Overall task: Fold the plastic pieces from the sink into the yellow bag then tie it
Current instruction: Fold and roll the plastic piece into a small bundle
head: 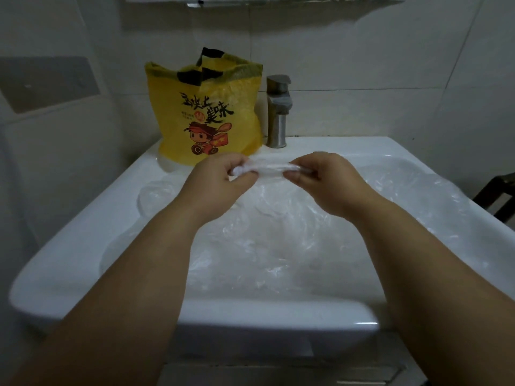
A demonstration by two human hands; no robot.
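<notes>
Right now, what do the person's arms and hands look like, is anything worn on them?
Both arms are bare along their whole visible length: no sleeves in frame. The left hand and right hand wear no gloves, and no rings, watch or bracelet show on the fingers or wrists. No markings are visible on either arm.

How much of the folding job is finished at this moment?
Done: unclear; the yellow bag stands open beside the faucet, contents hidden. In hand: left hand and right hand stretch one clear plastic piece. Left: loose plastic still fills the sink; bag untied.
</notes>
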